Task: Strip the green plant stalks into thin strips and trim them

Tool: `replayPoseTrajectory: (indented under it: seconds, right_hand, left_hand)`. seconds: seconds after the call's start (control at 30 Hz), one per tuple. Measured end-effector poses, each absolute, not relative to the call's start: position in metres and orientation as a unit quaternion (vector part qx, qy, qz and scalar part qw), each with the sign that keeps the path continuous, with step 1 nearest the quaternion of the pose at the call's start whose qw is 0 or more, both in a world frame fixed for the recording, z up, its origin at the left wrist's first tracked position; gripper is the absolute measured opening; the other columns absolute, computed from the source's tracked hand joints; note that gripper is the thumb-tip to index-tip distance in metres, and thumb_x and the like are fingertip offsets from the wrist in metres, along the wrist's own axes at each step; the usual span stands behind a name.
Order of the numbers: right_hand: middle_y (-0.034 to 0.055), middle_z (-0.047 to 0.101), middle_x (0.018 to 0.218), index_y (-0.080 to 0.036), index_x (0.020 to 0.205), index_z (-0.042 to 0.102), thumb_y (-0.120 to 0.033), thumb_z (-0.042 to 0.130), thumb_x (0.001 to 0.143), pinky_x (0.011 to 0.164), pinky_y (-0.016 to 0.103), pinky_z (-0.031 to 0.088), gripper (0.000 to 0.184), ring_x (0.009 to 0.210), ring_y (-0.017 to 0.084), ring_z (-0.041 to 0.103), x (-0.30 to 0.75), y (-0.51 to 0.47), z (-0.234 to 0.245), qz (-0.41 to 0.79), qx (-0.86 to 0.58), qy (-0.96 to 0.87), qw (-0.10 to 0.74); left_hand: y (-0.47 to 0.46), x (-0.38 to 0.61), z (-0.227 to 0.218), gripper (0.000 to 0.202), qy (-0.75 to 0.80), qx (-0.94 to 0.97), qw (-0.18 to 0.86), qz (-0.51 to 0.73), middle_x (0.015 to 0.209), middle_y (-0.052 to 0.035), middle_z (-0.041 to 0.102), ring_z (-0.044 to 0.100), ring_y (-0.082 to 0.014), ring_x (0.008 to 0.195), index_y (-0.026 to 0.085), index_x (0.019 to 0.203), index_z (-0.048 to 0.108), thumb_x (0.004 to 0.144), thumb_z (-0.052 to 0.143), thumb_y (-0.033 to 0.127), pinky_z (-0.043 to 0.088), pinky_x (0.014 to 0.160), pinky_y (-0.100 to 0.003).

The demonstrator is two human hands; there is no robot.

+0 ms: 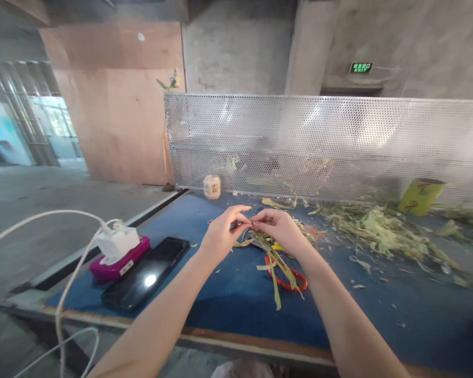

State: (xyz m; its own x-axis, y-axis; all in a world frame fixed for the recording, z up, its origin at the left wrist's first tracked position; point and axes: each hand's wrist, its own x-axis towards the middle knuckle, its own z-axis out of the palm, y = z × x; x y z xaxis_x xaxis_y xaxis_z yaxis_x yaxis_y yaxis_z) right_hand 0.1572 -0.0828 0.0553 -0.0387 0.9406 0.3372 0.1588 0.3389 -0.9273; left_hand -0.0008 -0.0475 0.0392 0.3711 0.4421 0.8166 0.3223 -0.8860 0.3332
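Both hands meet above the middle of the blue table. My left hand (225,230) pinches with thumb and forefinger at one end of a bunch of dry, pale-green plant strips (274,257). At the same spot, my right hand (278,224) has its fingertips pressed together on these strips. The strips hang down toward me, their loose ends splayed. Beneath them lie red-handled scissors (302,281), partly covered by the strips. A bit of something yellow (277,246) shows beside the scissors.
To the left lie a black phone (145,273) and a purple power strip (136,255) with a white charger (118,242) and cables. A heap of dry strips (378,231) and a yellow tin (421,197) are at right. A pale roll (212,187) stands by the perforated metal screen (323,142).
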Motion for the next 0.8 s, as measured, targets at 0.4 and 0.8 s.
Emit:
replayPoseTrajectory:
  seconds: [0.4, 0.8]
  right_hand:
    - [-0.0024, 0.064, 0.063, -0.019, 0.087, 0.053, -0.021, 0.063, 0.066, 0.064, 0.026, 0.047, 0.023, 0.057, 0.009, 0.058, 0.164, -0.082, 0.053, 0.394, -0.412, -0.62, 0.54]
    - [-0.0011, 0.063, 0.062, -0.016, 0.071, 0.065, -0.026, 0.068, 0.061, 0.061, 0.022, 0.045, 0.015, 0.057, 0.007, 0.056, 0.163, -0.086, 0.051, 0.467, -0.402, -0.607, 0.502]
  left_hand:
    - [-0.039, -0.006, 0.036, 0.031, 0.09, 0.85, -0.148, 0.497, 0.093, -0.0041, 0.066, 0.059, -0.0132, 0.089, 0.02, 0.11, 0.048, 0.08, 0.052, 0.013, 0.047, 0.078, -0.03]
    - [-0.044, -0.003, 0.036, 0.024, 0.157, 0.836, -0.093, 0.518, 0.089, -0.0025, 0.068, 0.062, -0.0139, 0.084, 0.023, 0.103, 0.055, 0.079, 0.054, 0.023, 0.048, 0.075, -0.029]
